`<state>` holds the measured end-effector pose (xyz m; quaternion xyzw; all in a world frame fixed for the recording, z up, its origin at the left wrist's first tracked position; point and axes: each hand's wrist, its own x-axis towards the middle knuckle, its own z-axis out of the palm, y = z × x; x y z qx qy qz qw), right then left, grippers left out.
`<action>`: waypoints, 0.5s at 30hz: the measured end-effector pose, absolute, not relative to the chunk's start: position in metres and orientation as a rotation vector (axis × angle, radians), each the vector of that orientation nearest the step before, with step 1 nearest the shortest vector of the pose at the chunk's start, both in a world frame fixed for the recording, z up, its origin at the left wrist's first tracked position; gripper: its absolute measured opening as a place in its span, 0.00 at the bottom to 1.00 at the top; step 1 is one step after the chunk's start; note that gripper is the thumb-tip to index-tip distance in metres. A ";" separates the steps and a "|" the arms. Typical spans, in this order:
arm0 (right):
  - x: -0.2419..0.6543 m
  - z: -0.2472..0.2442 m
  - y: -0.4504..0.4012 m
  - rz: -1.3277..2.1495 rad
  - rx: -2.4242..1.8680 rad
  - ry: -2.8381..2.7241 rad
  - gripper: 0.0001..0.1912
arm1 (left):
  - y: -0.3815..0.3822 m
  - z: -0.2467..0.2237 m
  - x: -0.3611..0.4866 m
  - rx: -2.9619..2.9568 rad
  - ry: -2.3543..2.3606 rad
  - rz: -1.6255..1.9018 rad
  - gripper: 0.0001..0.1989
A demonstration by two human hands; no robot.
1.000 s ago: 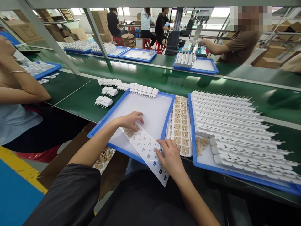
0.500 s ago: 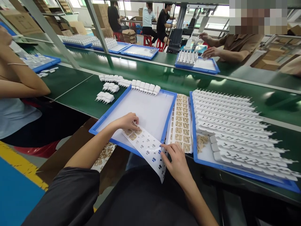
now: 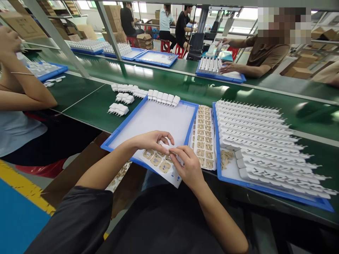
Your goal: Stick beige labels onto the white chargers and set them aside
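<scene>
A white sheet with tan die-cut pieces (image 3: 156,161) lies slanted over the front edge of a blue-rimmed tray (image 3: 124,126). My left hand (image 3: 153,140) pinches at the sheet's upper right edge, its fingers bent. Close against it, my right hand (image 3: 188,164) has thumb and index finger pressed together at the same spot, and what is between them is too small to tell. Several white plug adapters (image 3: 163,98) stand in a row at the tray's back edge. Right of the tray lies a stack of similar sheets (image 3: 205,137).
Another blue tray (image 3: 219,165) on the right holds rows of white adapters (image 3: 265,148) and tan scraps (image 3: 227,158). More adapters (image 3: 118,109) lie left of the middle tray. A person's arm (image 3: 29,84) rests at the left; another person (image 3: 267,53) works across the green line.
Both hands have come together over the sheet, my left moving right and my right moving up and left. More tan pieces show on the sheet. The person across has lowered a hand.
</scene>
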<state>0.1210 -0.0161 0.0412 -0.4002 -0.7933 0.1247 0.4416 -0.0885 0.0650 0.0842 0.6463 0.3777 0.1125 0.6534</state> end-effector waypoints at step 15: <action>0.133 0.039 -0.019 0.598 -0.942 -1.890 0.06 | 0.071 0.069 -0.082 1.392 0.799 0.261 0.25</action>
